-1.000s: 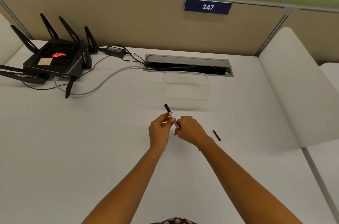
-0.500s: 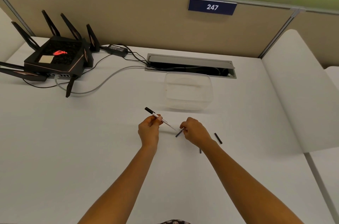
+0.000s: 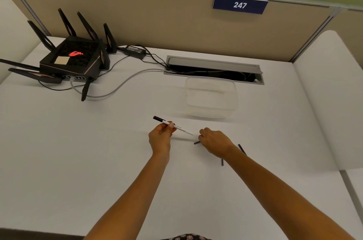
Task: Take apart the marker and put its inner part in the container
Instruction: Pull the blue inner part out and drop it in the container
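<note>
My left hand (image 3: 160,137) pinches the marker barrel (image 3: 180,128), a thin white tube with a black end pointing up and left. Its open end points at my right hand (image 3: 213,141), which is curled low over the table. A short dark inner part (image 3: 197,142) sticks out from the right hand's fingers. Another dark bit (image 3: 222,161) shows under that wrist; I cannot tell whether it is the same piece. A small black piece (image 3: 242,149) lies on the table right of the wrist. The clear plastic container (image 3: 235,94) stands empty beyond both hands.
A black router (image 3: 72,59) with antennas sits at the back left, its cables (image 3: 117,86) running to an open cable slot (image 3: 214,71) just behind the container. Beige partition walls close the back and right.
My hands have pulled apart. The left hand went left with the white barrel. The right hand stayed low and now has the dark piece outside the barrel.
</note>
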